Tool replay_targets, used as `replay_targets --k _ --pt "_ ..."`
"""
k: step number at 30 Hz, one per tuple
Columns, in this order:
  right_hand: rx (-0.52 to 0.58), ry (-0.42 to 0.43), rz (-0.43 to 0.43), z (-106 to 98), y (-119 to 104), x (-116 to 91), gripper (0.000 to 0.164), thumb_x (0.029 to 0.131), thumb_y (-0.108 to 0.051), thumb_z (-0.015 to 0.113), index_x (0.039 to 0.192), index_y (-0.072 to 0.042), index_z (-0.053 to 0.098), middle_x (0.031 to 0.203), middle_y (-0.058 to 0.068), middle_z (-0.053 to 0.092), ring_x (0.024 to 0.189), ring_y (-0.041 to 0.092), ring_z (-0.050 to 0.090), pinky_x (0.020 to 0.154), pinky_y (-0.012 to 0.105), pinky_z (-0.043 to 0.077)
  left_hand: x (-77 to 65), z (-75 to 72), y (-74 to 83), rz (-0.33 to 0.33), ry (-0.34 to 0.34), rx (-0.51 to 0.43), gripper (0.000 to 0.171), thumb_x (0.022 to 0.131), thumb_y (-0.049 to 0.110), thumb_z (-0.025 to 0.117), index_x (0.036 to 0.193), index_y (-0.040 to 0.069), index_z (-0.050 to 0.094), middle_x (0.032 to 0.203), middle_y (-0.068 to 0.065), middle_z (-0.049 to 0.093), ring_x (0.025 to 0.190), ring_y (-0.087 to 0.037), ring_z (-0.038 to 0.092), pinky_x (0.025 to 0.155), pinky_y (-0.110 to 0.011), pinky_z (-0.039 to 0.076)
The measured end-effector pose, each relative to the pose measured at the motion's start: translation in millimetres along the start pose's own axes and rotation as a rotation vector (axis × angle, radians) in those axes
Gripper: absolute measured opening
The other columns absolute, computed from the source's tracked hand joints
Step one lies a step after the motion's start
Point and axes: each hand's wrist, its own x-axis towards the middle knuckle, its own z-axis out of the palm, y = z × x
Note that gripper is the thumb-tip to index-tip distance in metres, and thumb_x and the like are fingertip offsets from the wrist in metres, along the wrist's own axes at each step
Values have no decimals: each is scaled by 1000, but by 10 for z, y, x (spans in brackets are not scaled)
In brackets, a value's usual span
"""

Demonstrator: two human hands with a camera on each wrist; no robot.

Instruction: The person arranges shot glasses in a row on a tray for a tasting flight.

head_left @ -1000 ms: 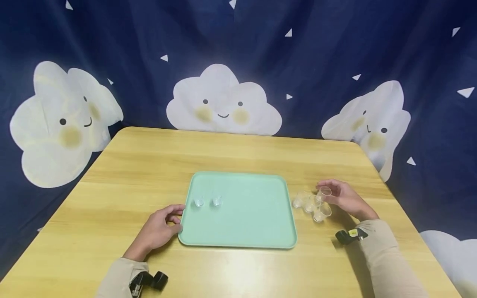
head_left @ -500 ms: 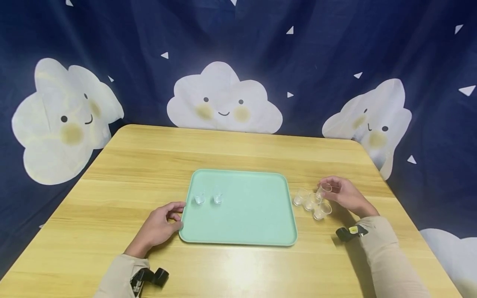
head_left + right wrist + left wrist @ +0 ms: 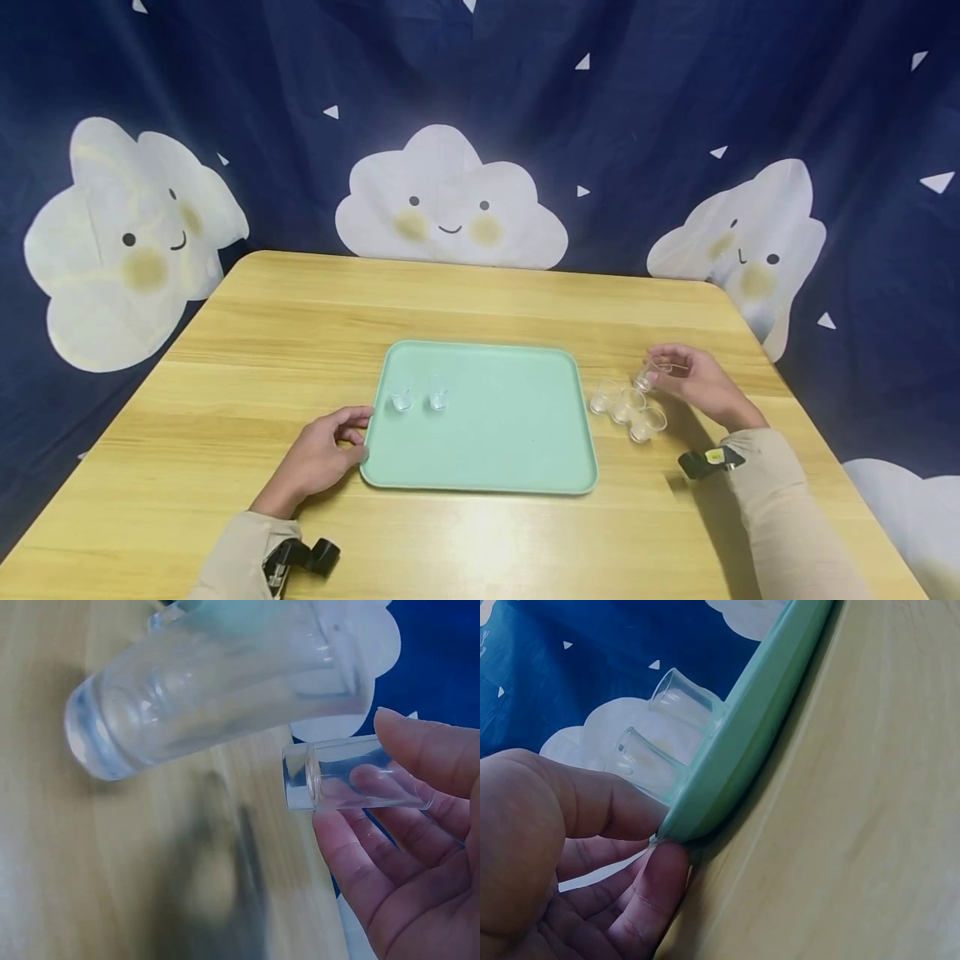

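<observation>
My left hand (image 3: pixel 322 450) holds the left rim of the mint-green tray (image 3: pixel 510 433), thumb and fingertips meeting at its edge in the left wrist view. Two clear shot glasses stand upright on the tray's left part: an outer glass (image 3: pixel 401 400) and an inner glass (image 3: pixel 438 400). To the right of the tray, my right hand (image 3: pixel 701 385) pinches another clear shot glass (image 3: pixel 337 780) between thumb and fingers. That glass is raised, with its thick base off the table in the right wrist view. Close by stand three more shot glasses, including a front glass (image 3: pixel 647 425).
The light wooden table (image 3: pixel 480 304) carries everything. Just beyond its far edge hangs a dark blue curtain (image 3: pixel 285 192) printed with white clouds. One standing glass (image 3: pixel 217 690) looms large near the right wrist camera. Black wrist mounts sit on both sleeves.
My right hand has lifted its shot glass up and slightly away from the other three, and the glass is now more tilted. The left hand, tray and standing glasses have kept their places.
</observation>
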Motion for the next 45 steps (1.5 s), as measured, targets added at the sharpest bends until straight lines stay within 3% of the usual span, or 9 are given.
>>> replay_targets --k 4,11,17,24,30,45 --pt "-16 9 15 -16 -60 25 56 92 -17 67 135 10 44 130 29 52 103 3 58 85 19 47 1 -3 1 2 1 2 50 80 1 65 130 -2 57 113 -9 63 87 -16 57 73 -28 44" --pt "-105 35 42 -16 -186 70 55 92 -27 68 131 7 51 127 24 57 113 28 56 84 16 46 3 -14 -7 0 2 6 50 81 1 65 130 -2 57 113 -9 62 87 -16 57 73 -28 44" --pt "-98 38 19 23 -328 119 50 91 -26 69 127 5 54 123 22 59 104 15 59 83 18 47 18 -25 -7 3 7 17 50 80 1 65 130 -2 57 113 -9 63 87 -16 57 74 -29 44" --pt "-39 31 -44 121 -467 117 42 91 -14 67 124 9 54 118 24 58 96 9 60 81 22 50 9 -3 -16 -17 7 8 50 81 2 65 130 0 57 113 -8 63 88 -16 57 76 -31 45" --pt "-32 2 -86 247 -534 117 36 90 -5 67 120 11 55 111 24 59 95 11 61 80 25 52 -64 21 -37 -27 -13 7 51 81 2 66 131 -1 56 114 -8 62 87 -15 57 76 -30 44" --pt "-20 -30 -130 457 -640 256 33 87 -4 69 115 9 58 107 20 59 96 20 60 83 24 49 12 1 -6 3 0 20 50 80 2 66 129 -1 57 112 -8 63 87 -15 57 75 -30 44"
